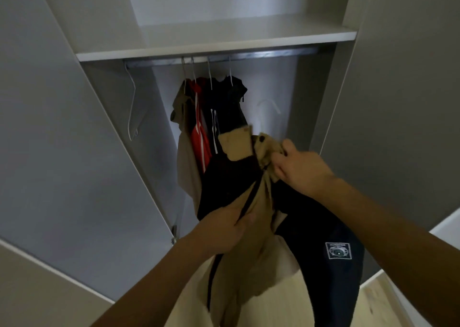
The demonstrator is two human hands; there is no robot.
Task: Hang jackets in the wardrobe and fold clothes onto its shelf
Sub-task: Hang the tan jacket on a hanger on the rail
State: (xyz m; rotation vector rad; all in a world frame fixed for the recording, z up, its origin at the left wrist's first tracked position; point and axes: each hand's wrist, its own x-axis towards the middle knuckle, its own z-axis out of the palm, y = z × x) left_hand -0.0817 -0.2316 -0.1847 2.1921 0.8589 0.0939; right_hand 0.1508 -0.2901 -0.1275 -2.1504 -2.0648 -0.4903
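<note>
Jacket in hand: tan-and-navy jacket [251,217] held up in front of the open wardrobe [104,107], collar end up, tan lining showing w/ a dark zip line down the middle; square white patch on the navy part at lower right.
L hand: left hand [224,229] clamps the tan fabric beside the zip, thumb on top, fingers curled under.
R hand: right hand [298,167] grasps the bunched tan collar, fingers closed round the cloth.
Rail: metal rail [224,58] runs just under the shelf [224,40]; 4 garments hang from it on white hangers.
Hung items: khaki jacket [185,137] at left, red jacket [199,127] w/ white stripes next, then dark jackets [231,102], all packed touching.
Spare hangers: 1 bare white hanger [132,107] at far left of rail; another pale hanger [267,105] right of the dark jackets, blurry.
Where it sits: held jacket is in front of and below the hung ones, not on the rail.
Floor: light wood floor [378,301] at lower right.
</note>
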